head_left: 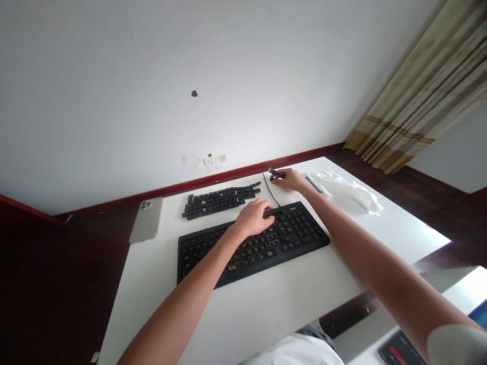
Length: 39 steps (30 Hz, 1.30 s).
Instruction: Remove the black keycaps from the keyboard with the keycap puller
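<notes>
Black rectangular computer keyboard (279,243), head view: left hand (253,218) rests on its keys, loosely curled, holding nothing visible. Right hand (289,178) grips small black tool (276,173), right of loose black keycaps (220,201) on white desk (228,314).

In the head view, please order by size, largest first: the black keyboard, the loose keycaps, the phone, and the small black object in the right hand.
1. black keyboard
2. loose black keycaps
3. pale phone
4. small black object, held in the right hand
</notes>
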### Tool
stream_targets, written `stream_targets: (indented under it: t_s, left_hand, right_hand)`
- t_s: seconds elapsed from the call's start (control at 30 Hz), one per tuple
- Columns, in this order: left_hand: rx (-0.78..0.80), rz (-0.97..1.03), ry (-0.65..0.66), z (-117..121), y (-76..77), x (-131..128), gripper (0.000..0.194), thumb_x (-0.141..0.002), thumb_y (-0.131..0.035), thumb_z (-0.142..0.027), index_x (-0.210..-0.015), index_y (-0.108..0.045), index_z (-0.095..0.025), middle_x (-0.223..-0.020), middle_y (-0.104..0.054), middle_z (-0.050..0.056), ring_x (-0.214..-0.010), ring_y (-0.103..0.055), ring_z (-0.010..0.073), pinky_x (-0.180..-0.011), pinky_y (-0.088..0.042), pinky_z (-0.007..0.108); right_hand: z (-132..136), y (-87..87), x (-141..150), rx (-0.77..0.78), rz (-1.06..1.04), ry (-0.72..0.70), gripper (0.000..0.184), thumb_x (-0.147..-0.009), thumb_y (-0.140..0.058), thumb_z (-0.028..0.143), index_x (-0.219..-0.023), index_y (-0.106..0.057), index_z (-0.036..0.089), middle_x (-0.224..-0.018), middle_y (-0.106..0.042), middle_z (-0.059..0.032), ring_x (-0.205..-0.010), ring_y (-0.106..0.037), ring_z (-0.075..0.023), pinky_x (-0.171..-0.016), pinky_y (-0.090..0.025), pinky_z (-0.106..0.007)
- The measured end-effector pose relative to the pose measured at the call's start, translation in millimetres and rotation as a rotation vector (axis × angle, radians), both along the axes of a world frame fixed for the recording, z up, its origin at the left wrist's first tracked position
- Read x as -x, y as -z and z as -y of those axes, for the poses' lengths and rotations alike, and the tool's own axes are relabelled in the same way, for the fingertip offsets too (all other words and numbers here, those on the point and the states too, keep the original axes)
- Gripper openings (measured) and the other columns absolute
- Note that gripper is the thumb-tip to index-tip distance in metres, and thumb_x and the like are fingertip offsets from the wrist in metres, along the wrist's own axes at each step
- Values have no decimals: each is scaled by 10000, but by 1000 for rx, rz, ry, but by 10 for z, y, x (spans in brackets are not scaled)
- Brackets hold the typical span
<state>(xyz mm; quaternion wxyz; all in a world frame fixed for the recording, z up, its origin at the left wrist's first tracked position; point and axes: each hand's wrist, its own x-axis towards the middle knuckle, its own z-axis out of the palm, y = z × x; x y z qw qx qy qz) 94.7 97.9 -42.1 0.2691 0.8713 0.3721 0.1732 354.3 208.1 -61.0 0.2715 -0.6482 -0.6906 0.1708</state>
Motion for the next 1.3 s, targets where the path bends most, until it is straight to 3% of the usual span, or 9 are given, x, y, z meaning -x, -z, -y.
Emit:
stream_targets:
  t_s: [0.2,0.47,0.6,0.7,0.8,0.87,1.03,1.2,1.3]
  left_hand:
    - [-21,20,6,-23,53,20,269,-948,-631,-381,-1169,-685,-237,-1231,-697,75,-1133,-669,271,-978,-548,409]
    - [-13,5,27,-18,28,19,288,-963,-603,-390,-1181,-674,-216,-1245,-688,85,-1136,-666,278,-976,-546,426]
    - [-6,-1,16,-10,15,26,277,-962,-608,-378,-1185,-663,-223,-1256,-677,89,-1162,-663,277,-1005,-540,428]
    - [2,2,-2,5,7,24,304,-951,-628,-357,-1222,-639,-219,-1288,-653,103,-1182,-660,282,-1023,-537,435]
    - [-23,25,-4,45,-17,0,324,-944,-643,-298,-1258,-624,-221,-1306,-636,110,-1178,-658,274,-1021,-541,427]
    - [-96,43,-5,94,-41,-36,317,-940,-642,-240,-1257,-633,-226,-1311,-631,104,-1191,-643,268,-1045,-529,426]
    - [-228,12,0,291,-91,-179,250,-935,-709,-374,-1135,-694,-224,-1288,-651,87,-1164,-618,300,-1064,-502,472]
    - [-252,-28,-61,482,-56,-299,576,-830,-803,-595,-1189,-630,-178,-1221,-648,128,-1173,-601,349,-1051,-481,506]
    - [-265,-46,-103,543,-20,-340,657,-773,-836,-639,-1171,-592,-177,-1191,-640,135,-1153,-610,349,-1044,-481,498]
  right_hand:
    - [-101,40,-30,-11,-28,-53,298,-786,-775,295,-1064,-839,208,-936,-828,-41,-803,-706,-213,-734,-497,-300]
    - [-20,47,-19,-54,-53,-49,385,-774,-784,377,-1118,-802,203,-814,-780,-19,-674,-614,-175,-637,-443,-297]
    - [134,-173,1,-164,-107,1,360,-798,-776,450,-1055,-781,198,-806,-739,-34,-721,-604,-190,-662,-440,-311]
    - [348,-432,43,-230,-431,21,343,-864,-705,544,-860,-700,201,-610,-555,7,-549,-452,-142,-544,-351,-307]
    - [627,-621,134,-133,-834,-55,383,-888,-657,551,-712,-503,248,-525,-273,73,-465,-211,-114,-461,-222,-301]
    - [825,-659,211,-70,-990,-90,410,-884,-631,503,-660,-390,258,-536,-200,73,-481,-164,-123,-453,-185,-301]
    - [1181,-525,391,96,-1193,-117,436,-866,-570,422,-611,-259,253,-522,-136,62,-497,-111,-138,-449,-151,-295]
    - [1208,-385,494,221,-1245,-179,417,-834,-576,371,-577,-274,245,-540,-163,51,-512,-152,-135,-464,-193,-277]
    - [1189,-368,503,258,-1212,-190,403,-831,-559,378,-576,-275,250,-556,-184,43,-527,-184,-141,-471,-249,-279]
